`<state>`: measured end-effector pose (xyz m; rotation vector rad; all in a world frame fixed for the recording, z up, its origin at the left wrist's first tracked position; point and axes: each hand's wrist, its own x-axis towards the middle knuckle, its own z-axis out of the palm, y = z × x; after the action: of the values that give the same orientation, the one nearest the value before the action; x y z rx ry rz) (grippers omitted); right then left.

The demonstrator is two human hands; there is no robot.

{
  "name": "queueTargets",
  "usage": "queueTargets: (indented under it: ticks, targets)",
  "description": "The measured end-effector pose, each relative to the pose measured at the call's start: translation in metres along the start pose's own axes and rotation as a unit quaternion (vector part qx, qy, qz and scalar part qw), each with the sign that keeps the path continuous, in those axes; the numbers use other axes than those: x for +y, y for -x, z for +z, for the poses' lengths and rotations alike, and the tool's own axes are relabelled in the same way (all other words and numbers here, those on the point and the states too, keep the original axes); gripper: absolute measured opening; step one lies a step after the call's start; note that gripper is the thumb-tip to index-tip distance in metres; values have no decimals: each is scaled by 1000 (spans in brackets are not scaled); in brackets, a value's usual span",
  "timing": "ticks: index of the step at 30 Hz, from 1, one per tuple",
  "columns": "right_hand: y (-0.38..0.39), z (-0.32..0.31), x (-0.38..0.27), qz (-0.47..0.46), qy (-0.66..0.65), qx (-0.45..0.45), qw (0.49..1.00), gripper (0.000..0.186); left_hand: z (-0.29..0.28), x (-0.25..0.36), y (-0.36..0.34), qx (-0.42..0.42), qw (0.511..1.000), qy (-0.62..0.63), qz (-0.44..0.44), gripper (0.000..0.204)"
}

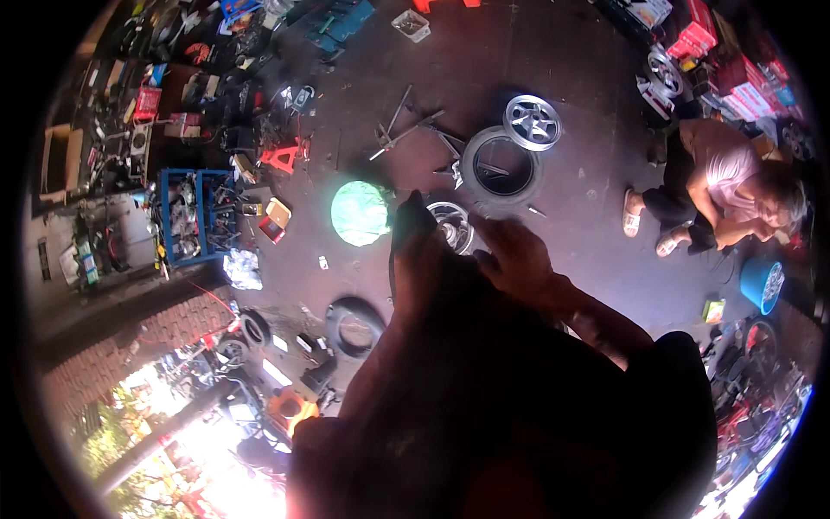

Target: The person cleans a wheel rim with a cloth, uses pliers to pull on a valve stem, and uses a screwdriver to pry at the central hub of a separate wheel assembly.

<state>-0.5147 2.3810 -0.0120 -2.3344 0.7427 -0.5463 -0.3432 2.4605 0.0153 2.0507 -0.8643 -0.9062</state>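
Note:
My left hand [417, 264] is in deep shadow, closed against a dark piece [411, 216] that rises past its fingers; I cannot tell what the piece is. My right hand [519, 258] is to its right, fingers and thumb apart, with nothing visible in it. Between and just beyond both hands shows a silver wheel rim [461, 216] with a hub in its middle, partly covered by my hands. A bright green round thing [359, 213] is left of my left hand. Beyond my right hand a black tyre [474, 177] lies on the floor, with a spoked silver wheel [533, 123] overlapping its edge.
Metal bars [400, 130] lie on the floor ahead, left of the tyre. Another tyre [332, 324] is at lower left. A blue rack [199, 212] and a red stand [282, 157] are at left. A person [726, 177] crouches at right near a blue bucket [755, 281].

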Motion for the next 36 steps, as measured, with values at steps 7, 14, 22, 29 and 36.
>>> queueTargets:
  ticks: [7,14,22,29,36]
  targets:
    - [-46,11,25,107,-6,128,986,68,12,13,-110,-110,978,-56,165,22]
    - [-105,30,33,270,65,197,940,74,21,16,-228,-263,944,-131,152,24]
    - [-200,66,-1,439,143,320,828,68,2,68,-313,-514,852,-21,94,16]
    - [-212,73,-27,466,159,378,784,58,-18,78,-317,-609,787,60,-80,19]
    - [-159,99,-67,451,164,416,772,47,-24,63,-276,-708,686,42,-162,25]
